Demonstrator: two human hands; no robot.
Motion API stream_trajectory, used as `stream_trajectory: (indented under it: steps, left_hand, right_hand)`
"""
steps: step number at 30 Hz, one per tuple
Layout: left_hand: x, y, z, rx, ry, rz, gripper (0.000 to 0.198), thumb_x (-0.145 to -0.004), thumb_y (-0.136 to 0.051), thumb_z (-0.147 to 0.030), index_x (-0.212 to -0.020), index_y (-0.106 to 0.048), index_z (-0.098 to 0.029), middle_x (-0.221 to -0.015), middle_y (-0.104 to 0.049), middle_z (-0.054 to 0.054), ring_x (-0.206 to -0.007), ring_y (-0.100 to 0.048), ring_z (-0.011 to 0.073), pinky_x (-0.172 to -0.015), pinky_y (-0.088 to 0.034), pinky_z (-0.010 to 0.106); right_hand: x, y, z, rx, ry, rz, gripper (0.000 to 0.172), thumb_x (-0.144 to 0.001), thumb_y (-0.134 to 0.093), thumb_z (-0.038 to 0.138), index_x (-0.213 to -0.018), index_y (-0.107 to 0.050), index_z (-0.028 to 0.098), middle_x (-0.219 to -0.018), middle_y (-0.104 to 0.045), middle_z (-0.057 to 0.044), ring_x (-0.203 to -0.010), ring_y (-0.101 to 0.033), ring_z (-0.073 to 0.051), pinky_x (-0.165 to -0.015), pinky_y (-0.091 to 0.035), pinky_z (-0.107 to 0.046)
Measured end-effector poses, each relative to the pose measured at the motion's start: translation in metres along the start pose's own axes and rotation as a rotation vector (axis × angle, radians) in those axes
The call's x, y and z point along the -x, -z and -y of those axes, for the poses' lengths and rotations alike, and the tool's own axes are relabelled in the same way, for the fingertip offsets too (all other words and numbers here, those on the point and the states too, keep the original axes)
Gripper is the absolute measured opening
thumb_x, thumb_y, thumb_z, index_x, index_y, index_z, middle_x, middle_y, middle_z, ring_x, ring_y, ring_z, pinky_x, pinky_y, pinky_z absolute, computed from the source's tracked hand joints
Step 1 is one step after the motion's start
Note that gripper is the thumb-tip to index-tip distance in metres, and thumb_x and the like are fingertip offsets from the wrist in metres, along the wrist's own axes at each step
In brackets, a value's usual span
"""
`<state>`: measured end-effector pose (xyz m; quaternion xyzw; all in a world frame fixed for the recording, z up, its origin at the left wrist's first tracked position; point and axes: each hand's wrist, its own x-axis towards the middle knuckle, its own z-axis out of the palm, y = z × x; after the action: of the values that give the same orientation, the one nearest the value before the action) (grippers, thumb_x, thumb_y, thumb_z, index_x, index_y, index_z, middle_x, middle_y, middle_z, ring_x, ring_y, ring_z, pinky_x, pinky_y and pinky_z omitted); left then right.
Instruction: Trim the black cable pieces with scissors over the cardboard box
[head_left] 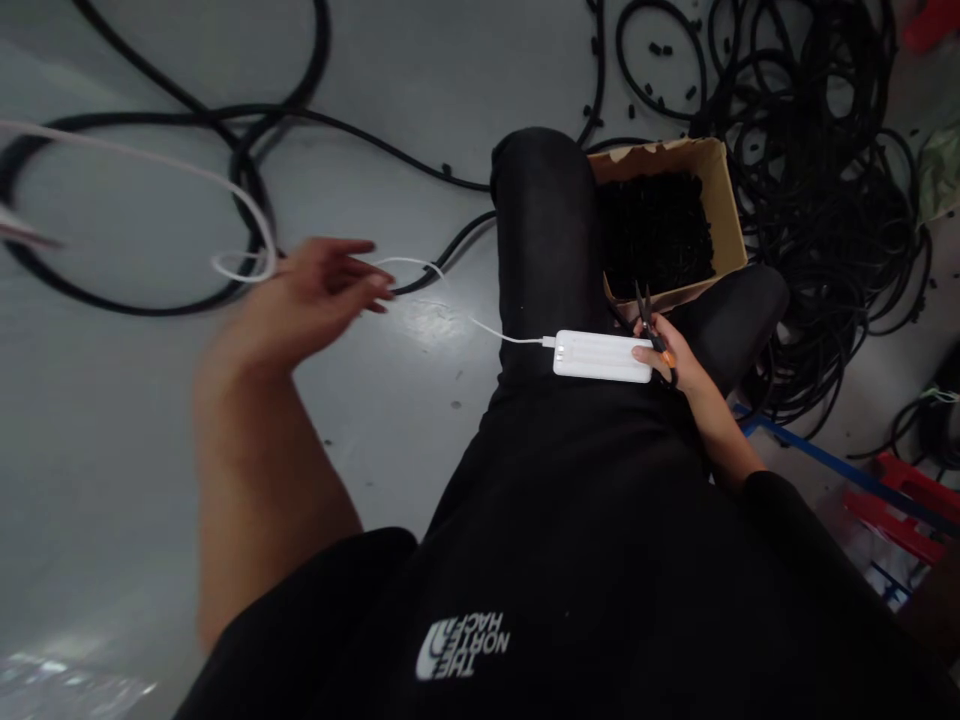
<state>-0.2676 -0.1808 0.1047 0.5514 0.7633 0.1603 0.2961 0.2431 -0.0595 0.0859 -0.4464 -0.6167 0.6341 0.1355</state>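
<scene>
My left hand (322, 290) is stretched out over the floor on the left, blurred by motion. A thin white charging cable (247, 190) runs through its partly curled fingers, and a small loop of it hangs by the wrist. From the fingertips the cable goes on to the end of a white power bank (600, 356), which lies across my lap. My right hand (671, 352) grips the power bank's far end between thumb and fingers. Scissors (648, 318) with black and orange handles are in the same hand, blades pointing away from me and slightly apart.
Between my knees stands a cardboard box (726, 215) filled with small black pieces. A big tangle of black hose (810, 200) covers the floor on the right, with short cut bits around it. More black hose (150, 118) loops on the left. A red stool (900, 505) is at the right.
</scene>
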Motion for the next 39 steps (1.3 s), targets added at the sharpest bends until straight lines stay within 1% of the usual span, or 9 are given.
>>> stream_trajectory:
  steps: [4,7,10,18,24,30,33,36,39]
  left_hand:
    - [0.029,-0.026,-0.069,0.153,-0.186,0.308,0.063,-0.127,-0.075,-0.056,-0.172,-0.072,-0.013,-0.170,-0.082,0.027,-0.151,-0.083,0.0423,-0.135,-0.070,0.067]
    - [0.052,-0.053,-0.120,-0.039,-0.433,0.276,0.076,-0.116,-0.097,-0.045,-0.183,-0.072,-0.019,-0.192,-0.067,0.028,-0.183,-0.058,0.0567,-0.151,-0.050,0.080]
    - [0.065,-0.067,-0.150,-0.200,-0.461,0.189,0.095,-0.109,-0.101,-0.019,-0.195,-0.063,-0.027,-0.198,-0.062,0.024,-0.188,-0.051,0.0567,-0.156,-0.042,0.080]
    - [0.055,-0.064,-0.147,-0.366,-0.462,0.272,0.086,-0.108,-0.088,-0.012,-0.191,-0.067,-0.014,-0.165,-0.081,0.030,-0.152,-0.077,0.0549,-0.133,-0.064,0.070]
    - [0.054,-0.089,-0.139,-0.408,-0.481,0.375,0.071,-0.109,-0.082,-0.013,-0.179,-0.073,-0.003,-0.159,-0.080,0.034,-0.147,-0.078,0.0535,-0.129,-0.068,0.063]
    - [0.034,-0.089,-0.163,-0.495,-0.540,0.547,0.047,-0.113,-0.080,-0.011,-0.160,-0.083,-0.009,-0.146,-0.085,0.029,-0.136,-0.085,0.0497,-0.121,-0.073,0.058]
    - [0.021,-0.084,-0.183,-0.574,-0.543,0.672,0.038,-0.111,-0.081,-0.010,-0.149,-0.085,-0.011,-0.146,-0.086,0.028,-0.138,-0.087,0.0474,-0.121,-0.074,0.053]
    - [0.004,-0.087,-0.205,-0.674,-0.523,0.763,0.028,-0.113,-0.082,-0.017,-0.139,-0.089,-0.013,-0.138,-0.090,0.028,-0.135,-0.090,0.0478,-0.114,-0.075,0.051]
    - [-0.039,-0.102,-0.229,-0.711,-0.557,0.655,0.022,-0.120,-0.076,-0.031,-0.130,-0.090,-0.018,-0.134,-0.092,0.030,-0.135,-0.090,0.0514,-0.102,-0.076,0.053]
  right_hand:
    - [-0.012,-0.023,-0.007,-0.075,-0.001,-0.048,0.090,-0.081,-0.106,0.094,-0.124,-0.065,0.026,-0.120,-0.074,-0.007,-0.103,-0.070,-0.024,-0.095,-0.067,-0.041]
    - [-0.021,-0.038,-0.003,-0.137,0.000,-0.061,0.091,-0.079,-0.110,0.091,-0.127,-0.068,0.026,-0.121,-0.073,-0.006,-0.102,-0.067,-0.023,-0.091,-0.066,-0.039]
    - [-0.027,-0.046,0.009,-0.157,0.016,-0.008,0.088,-0.081,-0.111,0.087,-0.130,-0.068,0.027,-0.124,-0.074,-0.006,-0.103,-0.068,-0.023,-0.089,-0.066,-0.038]
    - [-0.039,-0.077,0.028,-0.142,0.085,0.166,0.095,-0.080,-0.111,0.091,-0.131,-0.062,0.027,-0.142,-0.079,-0.015,-0.132,-0.079,-0.033,-0.124,-0.070,-0.052]
    - [-0.032,-0.075,0.020,0.045,0.043,0.281,0.068,-0.101,-0.102,0.066,-0.142,-0.065,0.026,-0.155,-0.083,-0.019,-0.147,-0.081,-0.039,-0.136,-0.064,-0.062]
    - [0.009,-0.031,0.014,-0.021,0.079,-0.017,0.057,-0.108,-0.095,0.054,-0.143,-0.062,0.024,-0.146,-0.081,-0.016,-0.130,-0.083,-0.029,-0.129,-0.068,-0.051]
    - [0.029,-0.009,0.007,0.162,-0.028,-0.185,0.044,-0.115,-0.086,0.045,-0.147,-0.065,0.023,-0.137,-0.081,-0.012,-0.122,-0.081,-0.027,-0.121,-0.067,-0.046]
    - [0.044,-0.003,-0.001,0.411,-0.214,-0.186,0.044,-0.113,-0.085,0.029,-0.152,-0.068,0.021,-0.145,-0.082,-0.015,-0.127,-0.081,-0.030,-0.114,-0.065,-0.044]
    - [0.050,-0.013,-0.002,0.565,-0.327,-0.119,0.047,-0.111,-0.086,0.024,-0.156,-0.069,0.022,-0.157,-0.079,-0.019,-0.131,-0.083,-0.035,-0.111,-0.065,-0.043]
